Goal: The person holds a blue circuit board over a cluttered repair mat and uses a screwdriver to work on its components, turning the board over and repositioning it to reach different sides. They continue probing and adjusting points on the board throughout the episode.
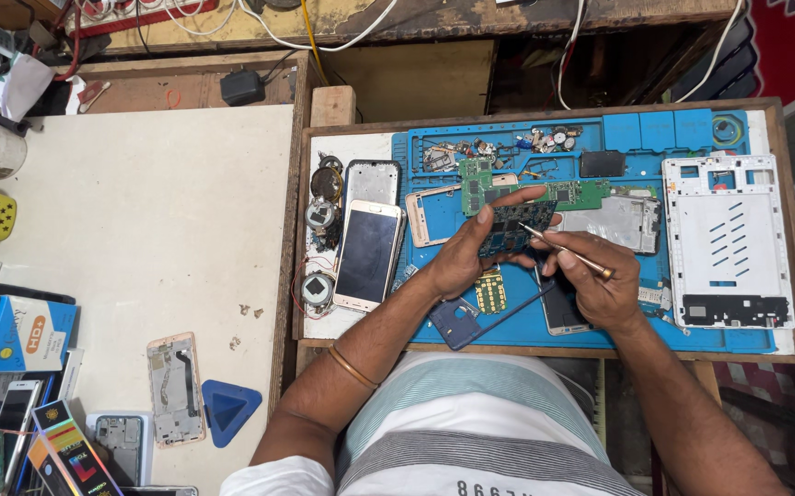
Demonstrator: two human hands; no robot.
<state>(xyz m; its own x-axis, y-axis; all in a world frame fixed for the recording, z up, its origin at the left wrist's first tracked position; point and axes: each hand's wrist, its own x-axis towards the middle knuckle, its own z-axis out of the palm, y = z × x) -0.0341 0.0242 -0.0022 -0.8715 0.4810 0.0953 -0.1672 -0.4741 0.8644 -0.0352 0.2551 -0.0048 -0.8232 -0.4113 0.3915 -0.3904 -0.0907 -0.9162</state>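
The left hand (465, 260) is curled around a dark circuit board (517, 230), thumb and fingers pinching its edges above the blue mat (655, 133). The right hand (600, 280) grips a thin metal tool (565, 250), its tip touching the board. Just beneath lie a blue phone frame (471, 321) and a small yellow board (489, 292). Left of them rests a white phone (367, 255). Farther off, a white tablet shell (726, 241) fills the mat's right end; the pale counter (159, 202) lies open leftward.
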